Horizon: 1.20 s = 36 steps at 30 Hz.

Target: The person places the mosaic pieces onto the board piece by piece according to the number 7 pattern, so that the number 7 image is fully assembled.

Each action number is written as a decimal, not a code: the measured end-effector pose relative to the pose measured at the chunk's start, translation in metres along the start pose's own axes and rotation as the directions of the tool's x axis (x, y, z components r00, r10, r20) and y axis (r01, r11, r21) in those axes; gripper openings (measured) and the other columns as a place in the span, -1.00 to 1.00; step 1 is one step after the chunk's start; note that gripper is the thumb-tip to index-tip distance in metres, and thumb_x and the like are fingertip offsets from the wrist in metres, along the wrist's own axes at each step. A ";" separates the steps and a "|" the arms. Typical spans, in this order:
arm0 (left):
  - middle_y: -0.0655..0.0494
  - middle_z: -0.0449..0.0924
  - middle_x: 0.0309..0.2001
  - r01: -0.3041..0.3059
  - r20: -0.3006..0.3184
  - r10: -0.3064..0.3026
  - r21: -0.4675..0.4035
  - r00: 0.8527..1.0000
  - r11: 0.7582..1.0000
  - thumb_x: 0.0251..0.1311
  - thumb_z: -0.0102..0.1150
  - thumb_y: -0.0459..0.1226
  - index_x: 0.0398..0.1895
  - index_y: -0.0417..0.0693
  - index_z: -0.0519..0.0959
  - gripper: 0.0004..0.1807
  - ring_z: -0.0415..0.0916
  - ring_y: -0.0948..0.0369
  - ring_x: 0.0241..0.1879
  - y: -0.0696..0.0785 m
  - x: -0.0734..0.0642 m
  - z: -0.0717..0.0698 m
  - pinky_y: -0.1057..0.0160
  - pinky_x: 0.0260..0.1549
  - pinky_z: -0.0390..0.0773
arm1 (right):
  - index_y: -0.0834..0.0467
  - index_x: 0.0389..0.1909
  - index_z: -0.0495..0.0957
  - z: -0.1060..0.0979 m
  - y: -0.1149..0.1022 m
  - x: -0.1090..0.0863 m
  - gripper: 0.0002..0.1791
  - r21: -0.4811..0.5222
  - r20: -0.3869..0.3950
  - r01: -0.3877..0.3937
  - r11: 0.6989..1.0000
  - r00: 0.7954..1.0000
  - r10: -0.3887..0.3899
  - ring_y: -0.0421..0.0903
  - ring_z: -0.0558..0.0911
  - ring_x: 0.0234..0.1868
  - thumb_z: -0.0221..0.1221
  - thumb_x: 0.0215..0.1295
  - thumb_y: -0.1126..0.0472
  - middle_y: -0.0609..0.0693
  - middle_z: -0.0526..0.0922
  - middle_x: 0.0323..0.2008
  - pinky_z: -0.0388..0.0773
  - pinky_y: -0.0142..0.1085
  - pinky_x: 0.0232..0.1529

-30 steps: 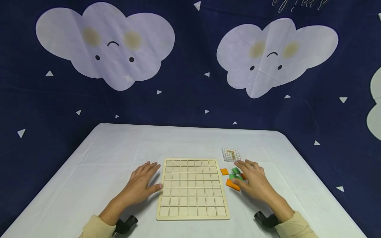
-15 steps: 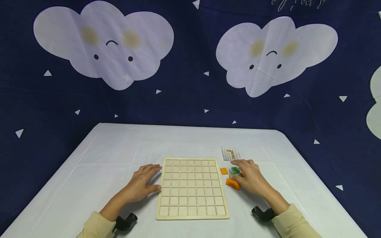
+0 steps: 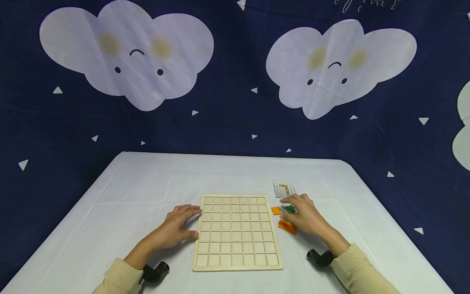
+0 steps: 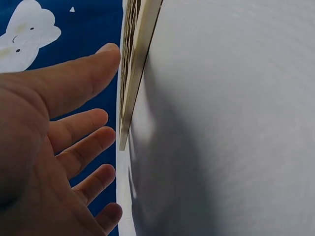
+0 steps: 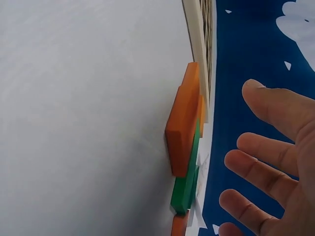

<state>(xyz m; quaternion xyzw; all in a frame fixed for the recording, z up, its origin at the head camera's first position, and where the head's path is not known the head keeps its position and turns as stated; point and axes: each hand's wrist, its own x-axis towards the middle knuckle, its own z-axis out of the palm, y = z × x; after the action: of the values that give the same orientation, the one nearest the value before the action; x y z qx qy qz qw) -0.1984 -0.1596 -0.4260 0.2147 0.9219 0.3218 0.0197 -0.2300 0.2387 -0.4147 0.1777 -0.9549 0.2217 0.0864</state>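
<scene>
A pale wooden grid board (image 3: 238, 224) lies flat on the table, its square cells bare. My left hand (image 3: 174, 230) is beside its left edge, thumb and fingertips right at the rim and fingers relaxed. To the right of the board, my right hand (image 3: 306, 216) hovers over a small group of coloured tiles, fingers apart from the thumb and nothing between them. A single orange tile (image 3: 276, 210), a green tile (image 3: 290, 209) and larger orange pieces (image 3: 287, 227) show there. In the right wrist view, orange pieces (image 5: 183, 128) overlap green ones (image 5: 184, 194); the hand partly hides the group in the head view.
A small printed grid card (image 3: 284, 188) with coloured squares lies beyond the tiles. The white cloth-covered table (image 3: 147, 183) ends at a dark blue backdrop (image 3: 235, 122) with clouds. Black wrist cameras (image 3: 156, 273) hang beneath both wrists.
My right hand has moved left and slightly away from me, further over the tiles, its fingers bending a little more. My left hand has come slightly closer to the board's edge.
</scene>
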 end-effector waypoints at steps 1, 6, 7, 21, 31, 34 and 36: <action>-0.06 0.32 0.32 -0.002 0.004 0.002 -0.001 1.000 1.000 -0.03 0.36 -0.17 0.24 -0.10 0.40 -0.31 0.10 -0.13 0.36 0.000 0.000 0.000 -0.28 0.24 0.04 | 0.10 0.02 0.57 0.000 0.000 0.001 -0.54 0.001 0.003 0.000 1.000 1.000 0.000 0.02 0.41 0.02 0.33 0.07 0.08 0.10 0.57 0.10 0.27 -0.04 0.01; -0.05 0.33 0.31 -0.007 0.015 0.007 -0.001 1.000 1.000 -0.04 0.36 -0.17 0.22 -0.10 0.42 -0.32 0.10 -0.11 0.35 -0.002 0.002 0.000 -0.26 0.24 0.04 | 0.08 0.02 0.58 0.003 0.001 0.006 -0.55 0.012 0.037 -0.004 1.000 0.999 0.004 0.03 0.38 0.02 0.33 0.07 0.10 0.13 0.53 0.14 0.24 -0.05 -0.01; -0.05 0.33 0.31 -0.006 0.018 0.006 -0.001 1.000 1.000 -0.04 0.37 -0.17 0.22 -0.11 0.42 -0.32 0.10 -0.11 0.35 -0.002 0.002 0.000 -0.26 0.24 0.04 | 0.08 0.02 0.59 0.004 0.002 0.007 -0.55 0.014 0.042 -0.003 1.000 0.999 0.002 0.03 0.38 0.02 0.33 0.06 0.10 0.14 0.53 0.14 0.24 -0.05 -0.01; -0.02 0.32 0.32 -0.013 0.045 0.015 -0.044 0.999 0.999 -0.03 0.36 -0.19 0.20 -0.11 0.45 -0.35 0.10 -0.09 0.35 -0.006 0.004 0.002 -0.25 0.25 0.01 | 0.06 -0.05 0.62 0.009 0.004 0.019 -0.59 -0.004 0.102 0.002 1.000 0.995 -0.001 -0.06 0.32 -0.12 0.34 0.05 0.04 0.04 0.56 0.05 0.19 -0.10 -0.06; -0.03 0.31 0.32 -0.035 0.049 0.038 -0.058 0.998 0.998 -0.05 0.37 -0.18 0.18 -0.11 0.45 -0.36 0.09 -0.11 0.34 -0.010 0.005 0.003 -0.27 0.24 -0.01 | -0.01 -0.15 0.65 0.012 0.007 0.020 -0.70 -0.024 0.108 -0.042 0.999 0.993 0.045 -0.05 0.32 -0.10 0.34 0.04 0.09 -0.03 0.56 0.01 0.21 -0.14 -0.09; -0.04 0.29 0.33 -0.036 0.052 0.040 -0.062 0.998 0.997 -0.04 0.37 -0.18 0.18 -0.12 0.45 -0.35 0.08 -0.12 0.35 -0.011 0.004 0.003 -0.28 0.24 -0.01 | -0.02 -0.17 0.65 0.013 0.009 0.020 -0.72 -0.030 0.107 -0.046 0.999 0.993 0.049 -0.05 0.33 -0.10 0.33 0.03 0.10 -0.02 0.56 0.01 0.21 -0.14 -0.09; -0.05 0.29 0.34 -0.036 0.051 0.040 -0.064 0.998 0.997 -0.04 0.37 -0.18 0.18 -0.14 0.45 -0.35 0.08 -0.12 0.35 -0.012 0.004 0.003 -0.29 0.24 -0.02 | -0.02 -0.18 0.66 0.014 0.009 0.020 -0.72 -0.032 0.105 -0.042 0.999 0.993 0.045 -0.05 0.33 -0.11 0.33 0.03 0.11 -0.01 0.57 0.01 0.20 -0.15 -0.09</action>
<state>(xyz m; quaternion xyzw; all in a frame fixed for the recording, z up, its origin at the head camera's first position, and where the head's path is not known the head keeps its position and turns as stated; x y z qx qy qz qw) -0.2062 -0.1639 -0.4354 0.2398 0.9063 0.3451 0.0443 -0.2529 0.2341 -0.4258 0.1670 -0.9650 0.1995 0.0337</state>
